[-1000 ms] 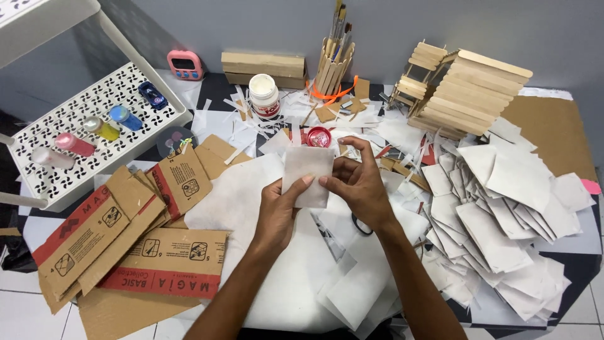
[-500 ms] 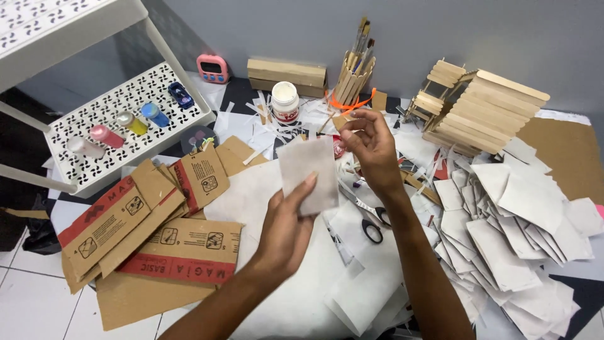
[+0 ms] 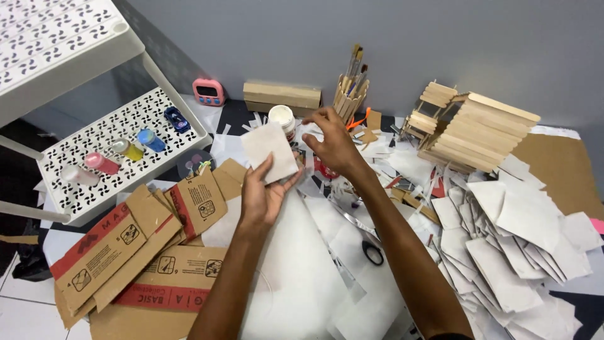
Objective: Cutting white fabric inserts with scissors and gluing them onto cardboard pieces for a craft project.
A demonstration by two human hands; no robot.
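White paper covers most of the counter [image 3: 302, 289], and the left hand [image 3: 261, 195] holds one square white piece [image 3: 270, 152] up above it, thumb along the lower left edge and fingers behind, so its grip is closed on that sheet. The piece stands tilted, one corner pointing toward the wall, just in front of the white glue jar [image 3: 282, 119].

The right hand [image 3: 333, 143] hovers beside the sheet, apart from it, over the scraps near the jar. Its fingers are bent and spread, thumb and forefinger drawn close together; whether they pinch anything small I cannot tell.

Behind the right hand a holder of wooden sticks [image 3: 350, 101] carries several paintbrushes [image 3: 356, 63]. A long wooden block [image 3: 281, 96] lies against the wall next to a small pink timer [image 3: 209, 92]. To the right stands a slanted roof-like model of flat wooden sticks [image 3: 481, 132], and below it lies a loose heap of cut white paper squares [image 3: 509, 239]. Scissors [image 3: 371, 249] lie on the paper under the right forearm, only the black handle and part of the blade showing.

On the left, flattened brown cardboard boxes [image 3: 132, 252] with red printing overlap the counter's edge. A white perforated shelf trolley [image 3: 94, 157] stands beside them; its lower tray holds small paint bottles [image 3: 129, 148] in pink, yellow and blue, and a small blue toy car [image 3: 177, 119].
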